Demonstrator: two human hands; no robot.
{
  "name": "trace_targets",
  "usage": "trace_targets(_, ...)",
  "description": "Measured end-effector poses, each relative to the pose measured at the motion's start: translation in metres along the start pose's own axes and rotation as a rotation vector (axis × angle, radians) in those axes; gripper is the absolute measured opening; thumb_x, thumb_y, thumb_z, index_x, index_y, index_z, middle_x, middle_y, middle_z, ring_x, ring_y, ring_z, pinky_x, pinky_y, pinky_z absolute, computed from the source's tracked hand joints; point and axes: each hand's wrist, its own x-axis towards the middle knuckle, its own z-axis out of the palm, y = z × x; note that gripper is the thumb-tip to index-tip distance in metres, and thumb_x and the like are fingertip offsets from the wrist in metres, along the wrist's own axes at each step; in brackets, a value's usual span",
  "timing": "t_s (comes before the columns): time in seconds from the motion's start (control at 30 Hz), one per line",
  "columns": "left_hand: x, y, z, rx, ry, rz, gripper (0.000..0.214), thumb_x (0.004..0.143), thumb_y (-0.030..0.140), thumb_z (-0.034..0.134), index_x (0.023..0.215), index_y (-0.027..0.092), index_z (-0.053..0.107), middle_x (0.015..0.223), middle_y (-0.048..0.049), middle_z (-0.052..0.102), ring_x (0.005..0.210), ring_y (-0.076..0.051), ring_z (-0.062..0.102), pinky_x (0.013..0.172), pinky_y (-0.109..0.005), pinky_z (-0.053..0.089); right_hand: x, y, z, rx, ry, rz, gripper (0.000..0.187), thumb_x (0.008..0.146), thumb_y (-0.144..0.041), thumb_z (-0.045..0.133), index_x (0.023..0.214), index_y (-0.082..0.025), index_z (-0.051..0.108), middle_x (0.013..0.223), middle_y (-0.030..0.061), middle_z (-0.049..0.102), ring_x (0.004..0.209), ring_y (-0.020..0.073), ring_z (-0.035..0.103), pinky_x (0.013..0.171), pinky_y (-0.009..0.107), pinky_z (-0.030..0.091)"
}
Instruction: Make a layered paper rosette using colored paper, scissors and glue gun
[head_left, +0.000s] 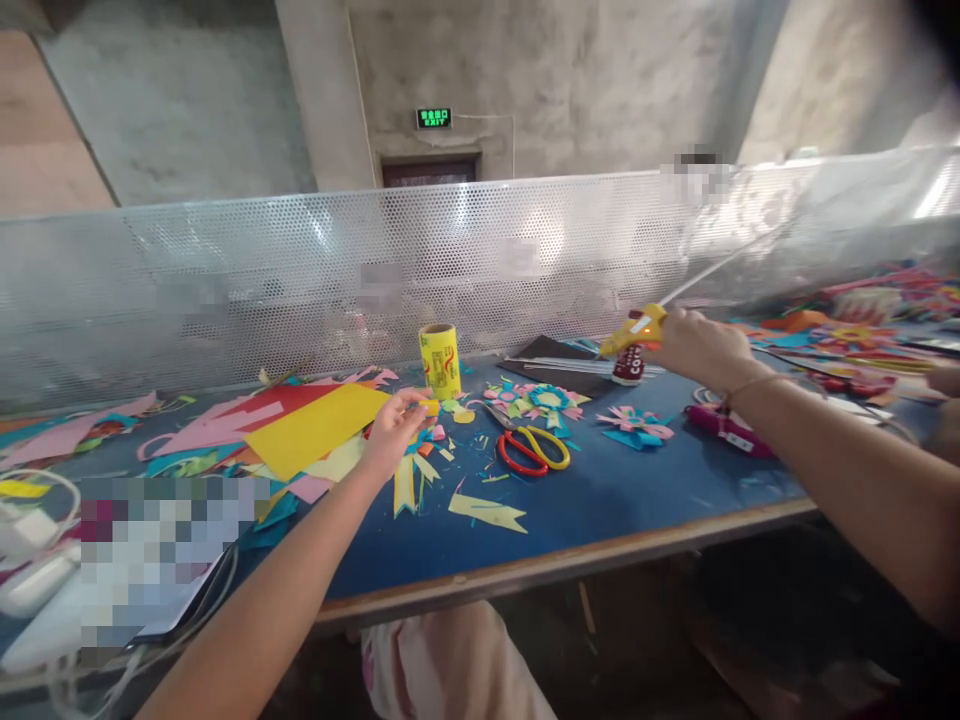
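Note:
My left hand [394,428] pinches a small yellow paper piece [429,407] just above the blue table [615,500], beside a yellow paper sheet [315,428]. My right hand [697,345] is closed round a yellow glue gun [636,332], held over the table's back right with its nozzle pointing left. A glue stick juts from the back of the gun. Red-and-yellow scissors [532,450] lie between my hands. Paper flowers [536,400] lie beyond the scissors.
A yellow roll [440,360] stands at the back by a perforated metal screen [300,270]. Coloured paper scraps [487,512] litter the table. White cables and adapters [30,560] sit at the left. Another person's hand [946,378] shows at the far right.

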Motion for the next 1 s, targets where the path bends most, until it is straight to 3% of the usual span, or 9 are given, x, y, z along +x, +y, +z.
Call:
trace_targets(0.07, -0.003, 0.007, 0.003, -0.085, -0.053, -0.012, 0.026, 0.063, 0.027, 0.08, 0.074, 0.017, 0.059, 0.121, -0.0075, 0.061, 0.089, -0.015, 0.066, 0.079, -0.031, 0.056, -0.009, -0.011, -0.018, 0.048, 0.017, 0.037, 0.056, 0.086, -0.049, 0.052, 0.116, -0.002, 0.049, 0.097, 0.0252, 0.063, 0.089, 0.0268, 0.062, 0.064, 0.033, 0.031)
trace_targets(0.2, -0.006, 0.016, 0.004, -0.196, -0.17, -0.05, 0.026, 0.065, 0.026, 0.08, 0.075, 0.016, 0.058, 0.122, -0.0067, 0.062, 0.088, -0.016, 0.067, 0.081, -0.032, 0.055, -0.028, -0.033, -0.041, 0.13, 0.059, 0.06, 0.054, 0.083, -0.051, 0.055, 0.112, -0.006, 0.05, 0.093, 0.0227, 0.065, 0.086, 0.0289, 0.064, 0.059, 0.032, 0.031)
trace_targets(0.5, -0.004, 0.014, 0.0, -0.38, -0.238, -0.108, 0.02, 0.072, 0.023, 0.075, 0.079, 0.019, 0.058, 0.114, -0.0036, 0.067, 0.092, -0.018, 0.068, 0.088, -0.036, 0.054, -0.055, -0.083, -0.052, 0.39, 0.073, 0.031, 0.051, 0.081, -0.048, 0.052, 0.111, -0.006, 0.05, 0.099, 0.0224, 0.065, 0.091, 0.0315, 0.062, 0.068, 0.034, 0.039)
trace_targets(0.7, -0.005, 0.018, -0.002, -0.413, -0.241, -0.135, 0.019, 0.073, 0.021, 0.073, 0.08, 0.019, 0.056, 0.108, -0.0022, 0.069, 0.09, -0.018, 0.068, 0.084, -0.034, 0.056, -0.062, -0.129, -0.036, 0.77, 0.15, 0.048, 0.053, 0.076, -0.047, 0.058, 0.112, -0.01, 0.049, 0.102, 0.0187, 0.062, 0.093, 0.029, 0.059, 0.075, 0.039, 0.044)
trace_targets(0.87, -0.004, 0.019, -0.003, -0.332, -0.245, -0.195, 0.03, 0.071, 0.025, 0.076, 0.086, 0.021, 0.051, 0.103, -0.0036, 0.069, 0.082, -0.02, 0.07, 0.072, -0.033, 0.058, -0.056, -0.168, -0.009, 1.16, 0.273, 0.052, 0.045, 0.073, -0.045, 0.059, 0.106, -0.015, 0.05, 0.096, 0.0129, 0.062, 0.087, 0.0251, 0.06, 0.074, 0.04, 0.048)
trace_targets(1.0, -0.001, 0.015, -0.003, -0.266, -0.192, -0.217, 0.042, 0.066, 0.029, 0.08, 0.094, 0.02, 0.049, 0.092, -0.004, 0.07, 0.072, -0.017, 0.07, 0.067, -0.029, 0.057, -0.059, -0.19, 0.017, 1.329, 0.312, 0.048, 0.041, 0.071, -0.045, 0.059, 0.099, -0.016, 0.05, 0.09, 0.0115, 0.063, 0.083, 0.0244, 0.061, 0.072, 0.04, 0.049)
